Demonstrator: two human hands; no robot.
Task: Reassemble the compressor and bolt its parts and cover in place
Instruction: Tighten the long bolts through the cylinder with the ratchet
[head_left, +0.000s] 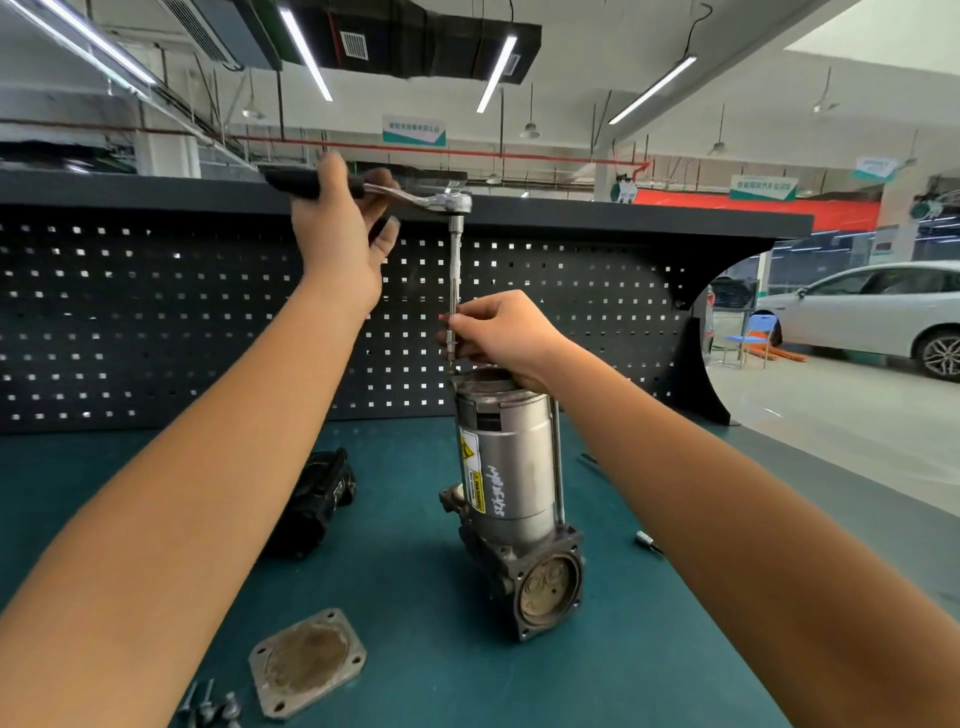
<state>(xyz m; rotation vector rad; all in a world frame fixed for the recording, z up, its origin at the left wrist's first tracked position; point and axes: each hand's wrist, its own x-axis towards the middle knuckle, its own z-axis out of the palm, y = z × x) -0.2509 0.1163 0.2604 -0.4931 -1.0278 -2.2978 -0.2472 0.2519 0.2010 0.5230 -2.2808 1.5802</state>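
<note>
The compressor (511, 483) stands on end near the middle of the green tabletop (415, 597). Its silver motor cylinder points up and its dark cast base, with an open round port facing the camera, rests on the mat. A yellow label on the cylinder carries a hazard triangle and the word "WARNING"; the smaller print under it is too fine to read. Beside it a line of handwriting runs up the housing, but I cannot make it out. A long through bolt (557, 457) runs up the cylinder's right side.

The left hand (337, 228) is raised above the compressor and wraps around the black handle of a ratchet wrench (452, 200), which lies level. An extension bar (455, 270) drops straight down from the ratchet head. The right hand (498, 332) pinches the bar's lower end between thumb and fingertips, just above the rim of the compressor's top, with its heel resting on that top.

A square cover plate (306, 662) with a hole in each corner lies flat at the near left, and loose bolts (208, 701) lie just beside it at the tabletop's edge. A black housing part (317, 499) lies left of the compressor, and a small socket (647, 540) lies to its right. A dark pegboard (156, 322) backs the tabletop. Teal hanging signs further off are too blurred to read. A white car (883, 312) is parked at the far right.
</note>
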